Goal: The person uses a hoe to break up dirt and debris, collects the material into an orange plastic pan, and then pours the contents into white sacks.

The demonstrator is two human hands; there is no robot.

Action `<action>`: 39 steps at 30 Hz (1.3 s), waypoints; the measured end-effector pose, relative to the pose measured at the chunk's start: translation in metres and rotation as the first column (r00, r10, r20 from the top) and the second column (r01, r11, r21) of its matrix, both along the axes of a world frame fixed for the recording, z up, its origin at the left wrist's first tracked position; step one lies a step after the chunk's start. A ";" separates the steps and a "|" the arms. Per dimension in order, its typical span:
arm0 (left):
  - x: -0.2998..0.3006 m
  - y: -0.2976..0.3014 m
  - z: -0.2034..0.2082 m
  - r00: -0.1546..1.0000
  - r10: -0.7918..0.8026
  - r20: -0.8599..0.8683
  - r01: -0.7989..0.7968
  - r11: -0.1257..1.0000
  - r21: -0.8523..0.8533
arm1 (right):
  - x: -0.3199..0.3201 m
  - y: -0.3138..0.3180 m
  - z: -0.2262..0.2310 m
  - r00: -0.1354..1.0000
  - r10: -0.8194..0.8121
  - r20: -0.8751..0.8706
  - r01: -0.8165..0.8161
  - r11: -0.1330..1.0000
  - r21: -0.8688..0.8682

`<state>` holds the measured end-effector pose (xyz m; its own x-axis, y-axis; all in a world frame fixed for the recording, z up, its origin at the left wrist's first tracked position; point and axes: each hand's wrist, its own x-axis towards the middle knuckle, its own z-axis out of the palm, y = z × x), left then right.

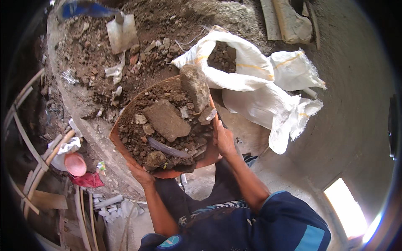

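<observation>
My left hand [143, 175] is closed on the lower left rim of an orange-brown tub [207, 160], and my right hand [225, 140] grips its right side. Dark soil fills the tub, with a broad flat stone [166, 120] in the middle. A larger upright rock [195, 88] leans at the far right rim, and a grey curved strip [168, 148] lies across the near part. Just beyond the tub, to the right, a white woven sack [255, 77] lies with its mouth wide, rubble showing inside.
A shovel [122, 35] with a blue handle rests on the heap of soil and stones [159, 25]. At left are bent wooden strips [52, 161], a pink cup [75, 164] and a red cloth [87, 180]. Boards [289, 19] lie at the far right, near a grey wall [356, 83].
</observation>
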<state>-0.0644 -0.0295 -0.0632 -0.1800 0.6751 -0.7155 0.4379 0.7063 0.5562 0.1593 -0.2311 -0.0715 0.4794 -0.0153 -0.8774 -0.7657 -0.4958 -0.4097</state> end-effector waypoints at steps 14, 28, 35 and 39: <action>0.098 0.010 0.064 0.704 -0.701 -0.114 0.694 0.643 0.324 | 0.078 -0.043 0.098 0.932 -0.362 0.000 0.361 0.929 0.077; 0.213 0.013 0.060 0.723 -0.554 0.413 0.615 0.789 -0.018 | 0.074 -0.074 0.085 0.785 -0.599 0.158 0.599 0.799 0.049; 0.196 0.037 0.033 0.734 -0.626 0.264 0.657 0.753 -0.043 | 0.044 -0.052 0.046 0.766 -0.637 0.088 0.640 0.768 -0.007; 0.172 0.049 0.000 0.746 -0.644 0.168 0.661 0.748 -0.067 | 0.028 -0.054 -0.010 0.819 -0.559 0.126 0.569 0.821 -0.050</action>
<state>0.1071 0.0197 -0.0627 0.3706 0.5053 -0.7794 0.7474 0.3359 0.5732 0.1871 -0.2855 -0.0812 0.4506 -0.3798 -0.8079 -0.8780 -0.0250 -0.4780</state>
